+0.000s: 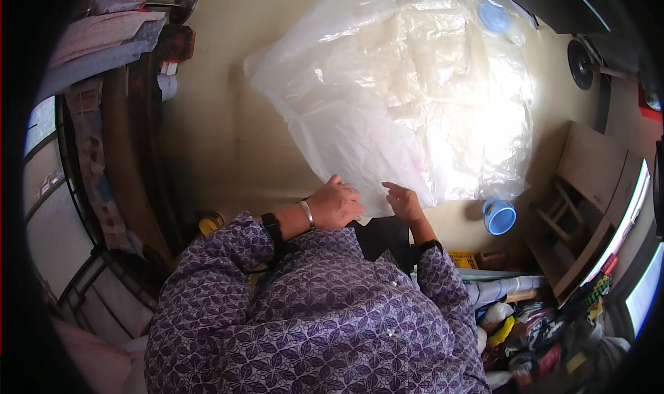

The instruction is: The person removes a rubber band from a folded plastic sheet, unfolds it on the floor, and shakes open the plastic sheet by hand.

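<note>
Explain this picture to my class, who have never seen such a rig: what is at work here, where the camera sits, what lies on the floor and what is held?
There is no robot here, only a person using two bare hands. The single picture comes from a camera worn on the head, looking forward and down, so the patterned clothing below is the wearer's own.

A large, see-through plastic sheet is spread over the floor, with a blue bucket beside it. The left hand and right hand are at its near edge; how firmly either grips it is unclear.
</note>
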Demonstrator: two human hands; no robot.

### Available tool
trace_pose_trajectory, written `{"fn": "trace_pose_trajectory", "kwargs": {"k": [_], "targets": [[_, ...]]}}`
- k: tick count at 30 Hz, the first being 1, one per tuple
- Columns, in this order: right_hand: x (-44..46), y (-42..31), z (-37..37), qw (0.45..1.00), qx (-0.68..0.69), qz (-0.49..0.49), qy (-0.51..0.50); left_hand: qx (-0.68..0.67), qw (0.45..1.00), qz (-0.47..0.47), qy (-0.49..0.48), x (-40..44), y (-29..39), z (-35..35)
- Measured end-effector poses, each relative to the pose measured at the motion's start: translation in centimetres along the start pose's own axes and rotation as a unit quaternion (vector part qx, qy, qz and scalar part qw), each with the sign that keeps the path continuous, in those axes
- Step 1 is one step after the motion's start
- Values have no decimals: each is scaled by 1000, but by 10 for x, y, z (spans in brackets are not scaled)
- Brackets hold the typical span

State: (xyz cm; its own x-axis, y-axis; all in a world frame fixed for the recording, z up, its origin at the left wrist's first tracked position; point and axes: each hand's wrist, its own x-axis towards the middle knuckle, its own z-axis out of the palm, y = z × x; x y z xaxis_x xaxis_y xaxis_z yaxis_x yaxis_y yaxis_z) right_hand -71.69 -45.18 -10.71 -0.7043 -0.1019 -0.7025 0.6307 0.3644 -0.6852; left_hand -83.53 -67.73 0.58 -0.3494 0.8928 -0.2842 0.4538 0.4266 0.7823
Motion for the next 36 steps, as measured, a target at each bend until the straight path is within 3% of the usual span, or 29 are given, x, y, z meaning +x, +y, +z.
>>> {"fn": "trace_pose_trajectory", "kwargs": {"k": [4, 7, 18, 24, 27, 32, 36], "targets": [[-12, -46, -8, 994, 19, -12, -103, 2, 1000, 1, 1, 5, -1, 0], [-17, -37, 3, 992, -49, -104, -49, 3, 1000, 11, 0, 11, 1, 2], [-36, -36, -4, 995, -26, -60, -80, -2, 998, 38, -45, 21, 5, 5], [-44, -18, 6, 998, 16, -64, -12, 15, 999, 42, -17, 21, 9, 4], [-48, -15, 6, 997, 57, -37, 25, -10, 999, 30, -1, 22, 7, 2], [-53, -14, 4, 999, 27, -19, 14, -39, 998, -13, -55, 21, 8, -4], [-61, -27, 3, 999, 17, -36, -11, -80, 996, -28, -40, 21, 5, -9]]}}
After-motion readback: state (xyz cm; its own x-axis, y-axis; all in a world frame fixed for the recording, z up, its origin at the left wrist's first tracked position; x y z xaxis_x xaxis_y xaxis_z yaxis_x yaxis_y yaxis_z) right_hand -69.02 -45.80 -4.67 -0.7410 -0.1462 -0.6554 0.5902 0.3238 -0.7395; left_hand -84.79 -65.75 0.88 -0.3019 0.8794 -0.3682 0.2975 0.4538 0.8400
